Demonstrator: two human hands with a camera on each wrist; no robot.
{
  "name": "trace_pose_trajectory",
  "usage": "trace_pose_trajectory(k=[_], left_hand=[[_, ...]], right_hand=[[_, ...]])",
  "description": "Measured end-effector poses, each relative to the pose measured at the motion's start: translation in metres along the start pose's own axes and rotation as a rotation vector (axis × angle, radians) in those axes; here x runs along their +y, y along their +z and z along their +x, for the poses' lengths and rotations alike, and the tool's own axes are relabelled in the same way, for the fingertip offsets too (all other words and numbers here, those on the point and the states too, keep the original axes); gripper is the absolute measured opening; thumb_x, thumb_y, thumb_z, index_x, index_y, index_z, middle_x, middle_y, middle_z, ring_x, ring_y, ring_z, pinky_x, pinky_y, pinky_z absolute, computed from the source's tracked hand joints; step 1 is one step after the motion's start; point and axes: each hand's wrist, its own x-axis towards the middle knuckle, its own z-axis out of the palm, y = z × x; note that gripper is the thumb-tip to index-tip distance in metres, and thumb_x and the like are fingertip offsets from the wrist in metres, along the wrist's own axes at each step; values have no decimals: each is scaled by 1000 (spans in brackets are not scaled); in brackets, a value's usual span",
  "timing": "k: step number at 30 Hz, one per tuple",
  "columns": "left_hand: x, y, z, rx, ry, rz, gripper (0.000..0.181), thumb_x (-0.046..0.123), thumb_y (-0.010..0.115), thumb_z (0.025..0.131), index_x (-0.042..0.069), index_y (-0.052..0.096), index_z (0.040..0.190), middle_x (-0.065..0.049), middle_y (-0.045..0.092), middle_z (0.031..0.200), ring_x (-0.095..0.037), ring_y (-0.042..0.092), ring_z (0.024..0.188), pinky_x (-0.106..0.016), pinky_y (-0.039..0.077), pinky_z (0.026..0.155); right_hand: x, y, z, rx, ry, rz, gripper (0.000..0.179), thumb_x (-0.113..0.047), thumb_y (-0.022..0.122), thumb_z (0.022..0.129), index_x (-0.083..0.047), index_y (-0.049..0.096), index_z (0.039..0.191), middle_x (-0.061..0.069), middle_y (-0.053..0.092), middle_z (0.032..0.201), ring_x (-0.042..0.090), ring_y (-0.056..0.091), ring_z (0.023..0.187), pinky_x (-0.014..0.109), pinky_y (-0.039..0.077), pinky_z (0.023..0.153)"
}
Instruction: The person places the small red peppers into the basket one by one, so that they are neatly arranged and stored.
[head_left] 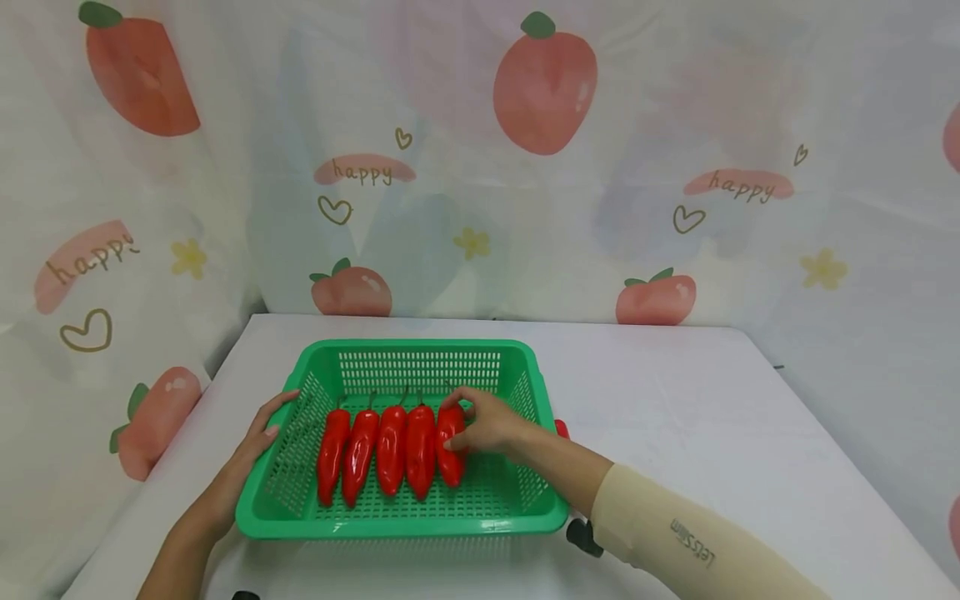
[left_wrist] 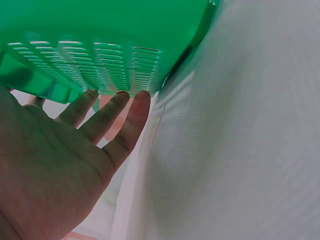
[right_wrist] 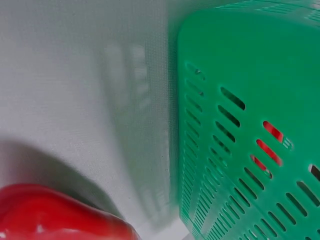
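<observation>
In the head view a green plastic basket (head_left: 401, 527) holds a row of several long red chili peppers (head_left: 392, 450) with their stems pointing away from me. My right hand (head_left: 491, 425) reaches over the basket's right wall and pinches the rightmost chili pepper (head_left: 452, 472) between thumb and fingers. At the basket's left side is my left hand (head_left: 251, 454), its fingertips right at the rim. The left wrist view shows this hand's fingers (left_wrist: 122, 137) extended beside the slotted wall. The right hand is out of sight in its own wrist view.
Outside the basket's right wall, another red pepper (right_wrist: 55, 215) lies on the white table (head_left: 652, 400), mostly hidden by my forearm in the head view. A small black object (head_left: 583, 537) shows under the right forearm. Printed cloth (head_left: 450, 108) hangs behind and at both sides.
</observation>
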Motion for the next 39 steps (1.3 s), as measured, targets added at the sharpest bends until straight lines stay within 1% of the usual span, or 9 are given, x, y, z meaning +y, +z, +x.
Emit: trace_pose_trajectory(k=[3, 8, 9, 11, 12, 16, 19, 28, 39], left_hand=[[-1, 1, 1, 9, 5, 1, 53, 35, 23, 113, 23, 17, 165, -23, 8, 164, -55, 24, 138, -29, 51, 88], [-3, 3, 10, -13, 117, -56, 52, 23, 20, 114, 13, 16, 165, -27, 2, 166, -56, 12, 145, -24, 40, 100], [-3, 4, 10, -10, 118, -52, 52, 23, 20, 114, 12, 16, 165, -27, 2, 166, -56, 12, 145, -24, 40, 100], [-3, 3, 6, 7, 76, -24, 52, 28, 22, 114, 18, 18, 165, -23, 6, 165, -55, 16, 143, -24, 43, 96], [-3, 2, 5, 3, 73, -19, 52, 28, 22, 114, 18, 17, 165, -24, 6, 165, -56, 16, 143, -25, 43, 96], [-2, -1, -2, 12, -20, 17, 53, 36, 23, 113, 26, 17, 165, -20, 10, 163, -51, 25, 137, -30, 50, 88], [-2, -2, -4, 13, -47, 21, 54, 37, 22, 113, 26, 16, 165, -20, 9, 163, -50, 26, 136, -33, 52, 86], [-1, -2, -3, 15, -66, 16, 54, 38, 23, 113, 26, 15, 165, -20, 7, 164, -51, 24, 138, -34, 53, 86], [0, -3, -4, 27, -82, 46, 54, 40, 24, 113, 26, 16, 165, -19, 6, 165, -51, 18, 141, -37, 50, 88]], right_hand=[[0, 1, 0, 4, -8, -16, 48, -1, 83, 84, -11, 63, 126, 16, 58, 118, 34, 56, 108, 42, 59, 75], [2, 1, 1, 12, -12, -47, 49, -1, 84, 83, -12, 62, 126, 16, 59, 120, 34, 56, 110, 43, 58, 77], [2, 2, 1, 14, -15, -51, 49, 0, 84, 83, -12, 62, 125, 16, 59, 120, 34, 56, 110, 44, 58, 77], [3, 2, 1, 20, -18, -60, 49, 0, 84, 83, -12, 63, 125, 15, 58, 121, 34, 55, 111, 43, 57, 77], [3, 2, 1, 22, -19, -61, 49, 0, 84, 83, -13, 63, 125, 15, 58, 121, 34, 55, 111, 43, 57, 77], [3, 4, 1, 30, -13, -53, 49, 1, 84, 82, -13, 64, 124, 16, 57, 121, 34, 54, 111, 43, 57, 77], [3, 4, 1, 40, -8, -39, 48, 3, 83, 81, -12, 65, 123, 16, 57, 121, 35, 55, 110, 42, 58, 76], [4, 5, 1, 59, 10, -38, 49, 2, 85, 81, -11, 66, 124, 17, 57, 127, 36, 56, 109, 42, 58, 77], [3, 4, 2, 32, 37, -30, 50, 3, 84, 81, -12, 63, 124, 16, 56, 123, 36, 54, 111, 46, 57, 79]])
